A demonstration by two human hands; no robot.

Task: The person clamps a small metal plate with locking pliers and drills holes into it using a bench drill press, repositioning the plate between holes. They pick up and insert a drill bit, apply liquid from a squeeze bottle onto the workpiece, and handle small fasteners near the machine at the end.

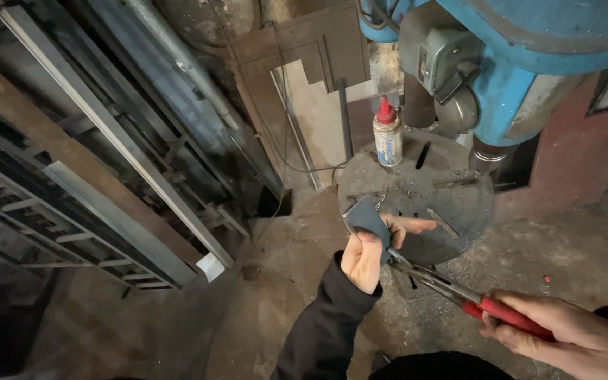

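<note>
Small bottle (388, 136) with red cap and pale label stands upright at the back of the round drill-press surface (459, 204), under the blue machine (522, 63). Left hand (367, 250) closed on a grey metal piece (366, 217) at the surface's near edge. Right hand (564, 331) grips red-handled pliers (452, 288), their nose reaching the left hand, just below the piece.

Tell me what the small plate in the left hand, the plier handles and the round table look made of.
Small plate: probably steel sheet, dull grey-blue, sharp cut corners. Plier handles: red coating, likely plastic or rubber, smooth over bare metal jaws. Round table: seemingly cast metal, dark, slotted, strewn with chips.
</note>
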